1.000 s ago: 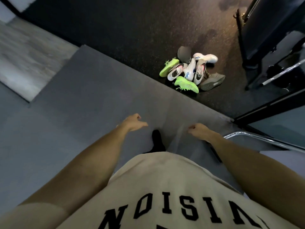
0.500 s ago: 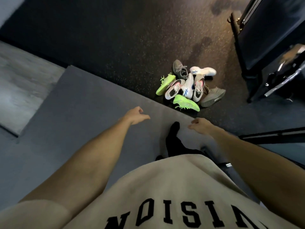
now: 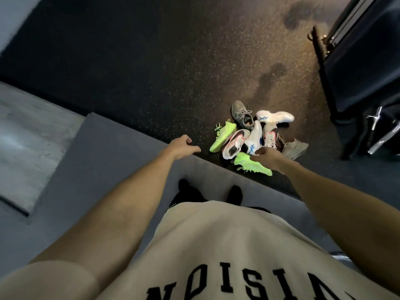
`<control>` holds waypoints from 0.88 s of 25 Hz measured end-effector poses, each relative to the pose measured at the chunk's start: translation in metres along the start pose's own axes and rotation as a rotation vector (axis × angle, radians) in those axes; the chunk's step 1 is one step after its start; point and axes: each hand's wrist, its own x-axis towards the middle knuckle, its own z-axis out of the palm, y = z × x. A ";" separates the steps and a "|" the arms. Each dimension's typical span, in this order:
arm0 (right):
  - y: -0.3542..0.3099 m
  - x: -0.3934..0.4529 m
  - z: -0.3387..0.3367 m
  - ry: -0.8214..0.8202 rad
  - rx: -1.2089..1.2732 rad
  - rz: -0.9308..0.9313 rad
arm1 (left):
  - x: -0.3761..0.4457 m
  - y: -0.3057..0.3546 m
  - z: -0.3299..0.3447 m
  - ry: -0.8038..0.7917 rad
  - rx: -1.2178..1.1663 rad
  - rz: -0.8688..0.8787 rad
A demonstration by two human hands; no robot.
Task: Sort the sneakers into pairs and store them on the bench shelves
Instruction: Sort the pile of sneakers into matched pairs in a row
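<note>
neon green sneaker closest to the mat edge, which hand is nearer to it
Right. The right hand overlaps that neon green sneaker in the view; contact unclear. The left hand hangs apart over the mat.

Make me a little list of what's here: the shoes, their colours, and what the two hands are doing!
shoes: pile of sneakers on the dark speckled floor
colours: two neon green, two grey, the rest white with blue or pink marks
left hand: loosely curled, holds nothing
right hand: in front of the nearest green sneaker, grip not clear
pairs sorted: none yet
person stands on: grey mat
</note>
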 end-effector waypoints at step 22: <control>-0.025 0.183 0.030 0.312 0.536 0.360 | 0.308 0.094 -0.092 -0.224 0.497 0.260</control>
